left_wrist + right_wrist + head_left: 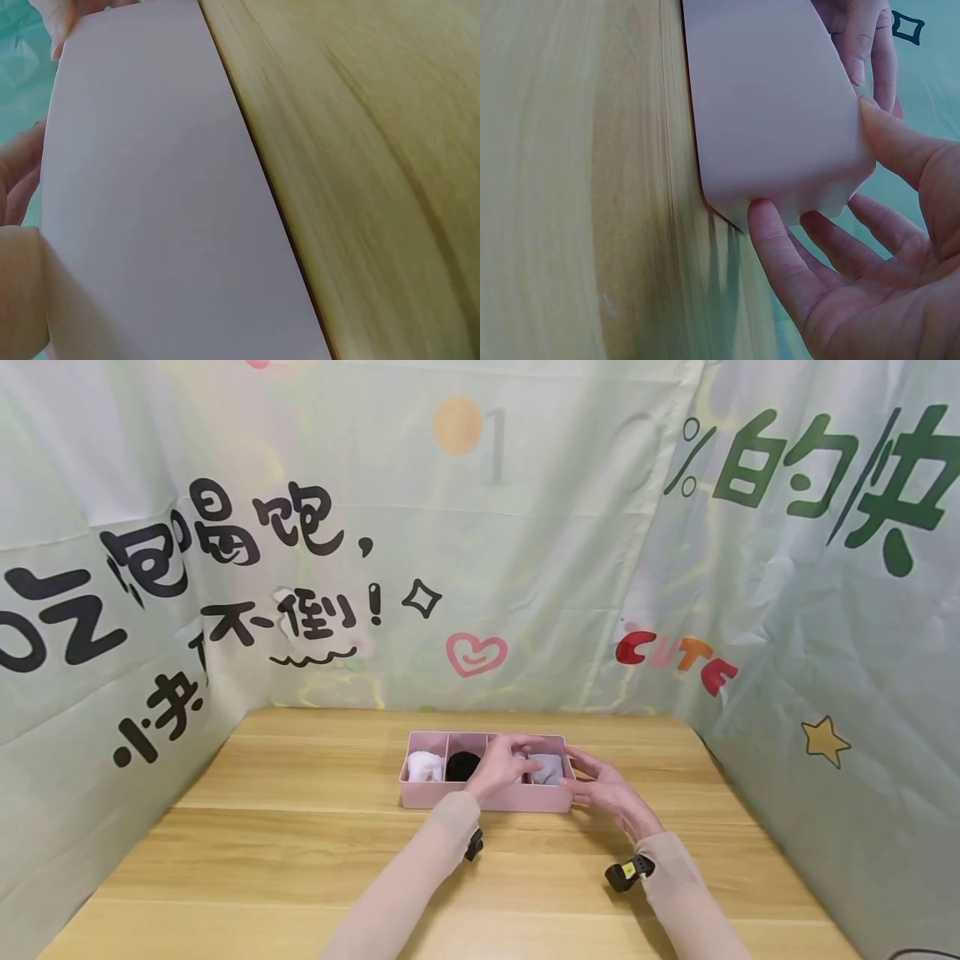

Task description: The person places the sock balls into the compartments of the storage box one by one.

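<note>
A long pink divided box [450, 796] stands on the table. It holds a white bundled cloth [426, 767] at the left end, a black one [462, 766] beside it, and a grey one [547, 769] at the right end. My left hand [501, 767] reaches over the front rim, thumb and forefinger apart, fingertips close by the grey cloth. It covers most of the third compartment. At the box's right end, my right hand [611, 793] holds the corner; in the right wrist view its thumb [892, 139] lies at the rim and its fingertips touch the end wall.
The wooden table [300, 860] extends around the box on every side. Printed cloth curtains [540, 568] enclose its back and sides. Each wrist wears a small black camera [621, 875].
</note>
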### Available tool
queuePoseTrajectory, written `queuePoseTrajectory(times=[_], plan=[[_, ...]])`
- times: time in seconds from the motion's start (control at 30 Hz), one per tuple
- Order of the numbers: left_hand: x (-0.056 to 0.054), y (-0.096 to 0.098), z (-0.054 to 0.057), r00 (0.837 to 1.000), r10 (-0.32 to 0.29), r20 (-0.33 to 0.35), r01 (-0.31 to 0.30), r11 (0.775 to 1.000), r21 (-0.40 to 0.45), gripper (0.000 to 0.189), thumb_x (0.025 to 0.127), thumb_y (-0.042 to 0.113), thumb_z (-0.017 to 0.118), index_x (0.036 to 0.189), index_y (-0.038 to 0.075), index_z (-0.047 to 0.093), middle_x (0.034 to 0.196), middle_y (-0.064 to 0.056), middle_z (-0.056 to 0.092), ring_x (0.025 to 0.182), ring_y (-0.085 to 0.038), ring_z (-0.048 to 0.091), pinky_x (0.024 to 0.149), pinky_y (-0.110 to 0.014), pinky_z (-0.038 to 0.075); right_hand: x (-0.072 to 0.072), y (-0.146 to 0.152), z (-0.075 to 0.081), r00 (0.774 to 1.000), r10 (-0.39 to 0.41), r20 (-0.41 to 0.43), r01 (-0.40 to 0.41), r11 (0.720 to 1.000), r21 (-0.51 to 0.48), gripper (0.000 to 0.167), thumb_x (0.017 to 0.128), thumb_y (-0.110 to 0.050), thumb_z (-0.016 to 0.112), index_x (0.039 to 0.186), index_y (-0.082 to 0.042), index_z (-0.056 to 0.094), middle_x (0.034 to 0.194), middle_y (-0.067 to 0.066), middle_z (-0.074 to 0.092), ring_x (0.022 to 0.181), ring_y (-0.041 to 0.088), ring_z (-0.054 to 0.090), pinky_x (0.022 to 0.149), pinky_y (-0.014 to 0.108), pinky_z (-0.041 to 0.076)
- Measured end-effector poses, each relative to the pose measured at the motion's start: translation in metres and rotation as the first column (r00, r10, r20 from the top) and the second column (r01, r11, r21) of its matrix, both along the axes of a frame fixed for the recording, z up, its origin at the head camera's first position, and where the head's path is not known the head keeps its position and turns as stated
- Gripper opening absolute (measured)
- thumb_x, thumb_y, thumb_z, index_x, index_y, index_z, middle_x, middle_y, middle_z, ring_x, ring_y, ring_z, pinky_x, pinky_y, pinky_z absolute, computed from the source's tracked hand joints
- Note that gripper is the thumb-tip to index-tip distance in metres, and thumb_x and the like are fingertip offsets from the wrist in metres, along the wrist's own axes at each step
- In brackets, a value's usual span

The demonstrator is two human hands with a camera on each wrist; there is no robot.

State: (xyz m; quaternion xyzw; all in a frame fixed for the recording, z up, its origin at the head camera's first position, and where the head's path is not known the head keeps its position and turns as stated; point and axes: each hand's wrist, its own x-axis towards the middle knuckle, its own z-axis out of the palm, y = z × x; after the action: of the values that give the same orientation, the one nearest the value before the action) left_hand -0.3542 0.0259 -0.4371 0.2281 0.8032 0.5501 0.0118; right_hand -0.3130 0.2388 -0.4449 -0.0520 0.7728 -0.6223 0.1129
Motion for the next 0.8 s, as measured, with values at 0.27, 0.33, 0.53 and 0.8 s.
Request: queuePoseTrajectory(times=[0.27, 0.33, 0.53, 0.8], plan=[[0.000, -0.004, -0.002, 1.000, -0.001, 0.003, 0.001, 0.998, 0.056, 0.044, 0.086, 0.004, 0.074, 0.128, 0.011, 0.066, 0.115, -0.012, 0.069, 0.102, -0.021, 0.066, 0.082, -0.029, 0.055, -0.001, 0.002, 0.000, 1.000, 0.004, 0.010, -0.004, 1.000, 0.013, 0.075, 0.092, -0.014, 0.069, 0.155, -0.011, 0.027, 0.157, 0.027, 0.026, 0.133, 0.041, 0.045, 0.095, 0.039, 0.054], [0.000, -0.004, -0.001, 1.000, -0.008, -0.002, 0.008, 0.997, 0.076, 0.043, 0.085, 0.003, 0.073, 0.127, 0.009, 0.066, 0.114, -0.014, 0.070, 0.102, -0.025, 0.067, 0.082, -0.030, 0.056, 0.002, 0.003, 0.000, 1.000, -0.008, 0.009, 0.008, 1.000, 0.029, 0.075, 0.093, -0.014, 0.068, 0.155, -0.011, 0.028, 0.157, 0.027, 0.026, 0.130, 0.039, 0.049, 0.094, 0.039, 0.054], [0.001, -0.009, 0.000, 0.997, -0.048, -0.060, 0.053, 0.995, 0.088, 0.039, 0.087, 0.002, 0.071, 0.126, 0.004, 0.066, 0.115, -0.018, 0.070, 0.105, -0.028, 0.067, 0.085, -0.027, 0.055, 0.010, 0.012, 0.002, 0.999, -0.048, 0.008, 0.047, 0.996, 0.077, 0.073, 0.093, -0.014, 0.067, 0.155, -0.010, 0.029, 0.156, 0.028, 0.027, 0.113, 0.026, 0.059, 0.091, 0.038, 0.055], [0.008, -0.049, 0.000, 0.986, 0.030, -0.162, -0.034, 0.999, -0.025, 0.035, 0.090, 0.011, 0.070, 0.125, 0.009, 0.067, 0.116, -0.012, 0.071, 0.103, -0.026, 0.067, 0.088, -0.038, 0.054, 0.012, 0.011, 0.008, 0.999, -0.014, -0.047, 0.019, 0.993, 0.118, 0.067, 0.097, -0.014, 0.061, 0.154, -0.004, 0.027, 0.155, 0.029, 0.026, 0.130, 0.041, 0.046, 0.096, 0.043, 0.053]])
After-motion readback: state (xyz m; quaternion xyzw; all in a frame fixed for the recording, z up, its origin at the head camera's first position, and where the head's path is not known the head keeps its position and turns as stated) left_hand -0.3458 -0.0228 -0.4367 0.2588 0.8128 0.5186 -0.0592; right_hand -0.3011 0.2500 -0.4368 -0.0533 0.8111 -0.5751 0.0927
